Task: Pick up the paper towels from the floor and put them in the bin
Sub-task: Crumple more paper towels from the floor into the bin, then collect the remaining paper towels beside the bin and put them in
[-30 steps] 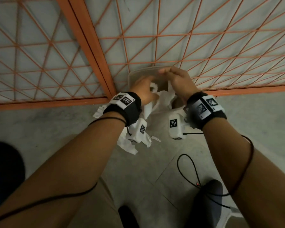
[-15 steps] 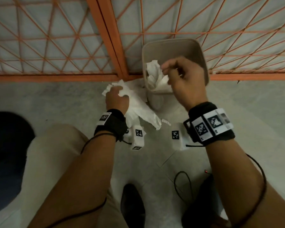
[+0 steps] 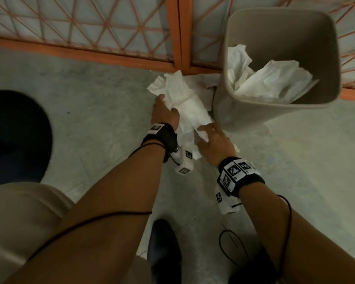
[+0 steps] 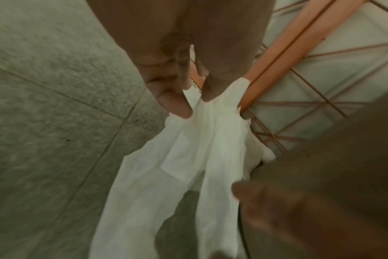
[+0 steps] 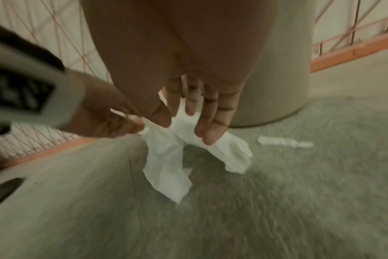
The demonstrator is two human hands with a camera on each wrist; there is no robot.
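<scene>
A long crumpled white paper towel [image 3: 184, 99] hangs just above the floor, left of the beige bin [image 3: 244, 111]. My left hand [image 3: 168, 107] grips its upper part; the left wrist view shows thumb and fingers of that hand [image 4: 196, 105] pinching the towel [image 4: 199, 157]. My right hand [image 3: 205, 136] reaches in at the towel's lower end. In the right wrist view, that hand [image 5: 184, 122] has spread, nearly straight fingers against the towel [image 5: 164, 166]. Several crumpled towels [image 3: 271, 80] lie inside the bin. A small white scrap [image 5: 284, 142] lies on the floor by the bin [image 5: 284, 70].
An orange mesh fence [image 3: 178, 37] runs right behind the bin and the towels. More white towel [image 3: 201, 83] lies on the floor at the fence's foot. A black shoe [image 3: 164, 249] and a looped cable [image 3: 230, 249] are near me; a dark round object [image 3: 14, 136] sits at the left.
My right hand has left the bin's mouth and come down to the towel's lower end. My left hand went from the bin to the floor towel and grips it.
</scene>
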